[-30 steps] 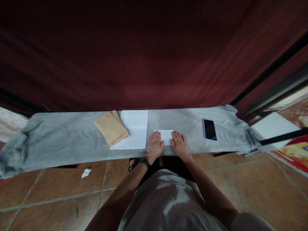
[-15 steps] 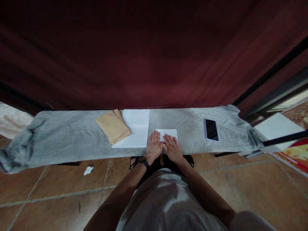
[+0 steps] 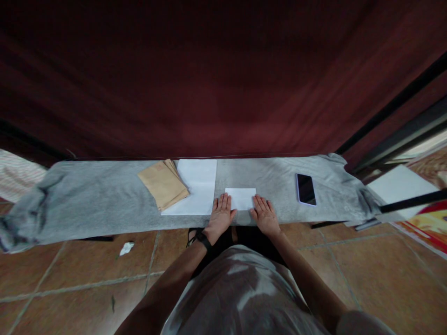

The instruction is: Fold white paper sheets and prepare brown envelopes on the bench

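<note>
A small folded white paper (image 3: 240, 197) lies on the grey cloth (image 3: 87, 204) that covers a long bench. My left hand (image 3: 221, 215) rests flat at the paper's lower left corner, fingers spread, a dark band on its wrist. My right hand (image 3: 265, 215) lies flat at the paper's lower right corner. Both press down on the paper's near edge and hold nothing. Left of the hands lies a white sheet (image 3: 195, 184), with a stack of brown envelopes (image 3: 162, 184) overlapping its left side.
A black phone (image 3: 306, 189) lies on the cloth to the right. A dark red curtain (image 3: 209, 79) hangs behind the bench. The floor is brown tile with a white scrap (image 3: 126, 248). A white board (image 3: 398, 184) and a dark bar (image 3: 412, 201) stand at the far right.
My right hand slid left across the folded paper until it met the left hand, then moved back right to the paper's lower right corner. My left hand stayed put.
</note>
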Demonstrator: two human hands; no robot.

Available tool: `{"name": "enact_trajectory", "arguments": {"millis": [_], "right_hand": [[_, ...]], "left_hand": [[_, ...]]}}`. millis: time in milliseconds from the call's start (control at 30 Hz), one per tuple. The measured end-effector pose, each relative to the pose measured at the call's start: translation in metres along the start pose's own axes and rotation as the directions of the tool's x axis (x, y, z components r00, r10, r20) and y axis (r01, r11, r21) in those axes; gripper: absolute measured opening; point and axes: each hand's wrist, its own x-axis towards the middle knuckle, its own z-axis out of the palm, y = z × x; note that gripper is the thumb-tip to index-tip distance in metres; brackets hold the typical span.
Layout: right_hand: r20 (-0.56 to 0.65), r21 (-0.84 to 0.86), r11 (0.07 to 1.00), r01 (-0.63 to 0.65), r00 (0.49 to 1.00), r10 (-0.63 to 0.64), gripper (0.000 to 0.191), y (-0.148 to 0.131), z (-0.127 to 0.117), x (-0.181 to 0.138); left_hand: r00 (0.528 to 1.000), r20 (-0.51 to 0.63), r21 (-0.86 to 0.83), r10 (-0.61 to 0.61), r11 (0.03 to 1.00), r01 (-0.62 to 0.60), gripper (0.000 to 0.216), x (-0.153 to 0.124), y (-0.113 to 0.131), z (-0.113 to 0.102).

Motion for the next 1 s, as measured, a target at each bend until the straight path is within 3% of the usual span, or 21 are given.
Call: {"name": "enact_trajectory", "arguments": {"millis": [233,333,467,567,633,700,767,800,867,1000], "right_hand": [[0.020,0.039,0.999,0.033,0.999,-0.034,0.055,0.003,-0.005,0.007],[0.042,0.066,0.997,0.042,0.998,-0.045,0.055,0.006,-0.011,0.012],[0.054,0.151,0.986,0.074,0.995,-0.082,0.045,0.011,-0.022,0.018],[0.032,0.304,0.952,0.034,0.998,-0.046,0.033,0.014,-0.031,0.026],[0.002,0.434,0.900,-0.045,0.999,0.049,0.031,0.016,-0.037,0.034],[-0.011,0.539,0.834,-0.120,0.989,0.149,0.032,0.017,-0.041,0.045],[-0.003,0.599,0.784,-0.162,0.979,0.204,0.034,0.017,-0.042,0.056],[0.002,0.609,0.773,-0.178,0.975,0.223,0.034,0.017,-0.042,0.060],[0.005,0.603,0.770,-0.208,0.966,0.258,0.035,0.015,-0.038,0.068],[0.007,0.532,0.802,-0.271,0.949,0.316,0.032,0.010,-0.025,0.071]], "left_hand": [[0.978,0.196,0.048,0.077,0.995,-0.088,0.050,0.014,0.010,-0.020],[0.980,0.174,0.008,0.095,0.995,-0.097,0.047,0.019,0.010,-0.031],[0.988,0.119,-0.051,0.100,0.994,-0.094,0.027,0.022,0.001,-0.049],[0.999,0.033,-0.187,0.007,0.982,-0.001,0.022,0.027,-0.010,-0.062],[0.992,-0.038,-0.476,-0.123,0.875,0.090,0.017,0.034,-0.017,-0.065],[0.962,-0.049,-0.779,-0.267,0.613,0.131,0.016,0.042,-0.022,-0.063],[0.930,-0.017,-0.909,-0.366,0.394,0.139,0.017,0.048,-0.025,-0.055],[0.915,0.001,-0.929,-0.403,0.339,0.150,0.017,0.050,-0.026,-0.049],[0.896,0.023,-0.928,-0.443,0.323,0.184,0.018,0.051,-0.025,-0.037],[0.882,0.049,-0.884,-0.469,0.391,0.256,0.038,0.048,-0.020,-0.014]]}}
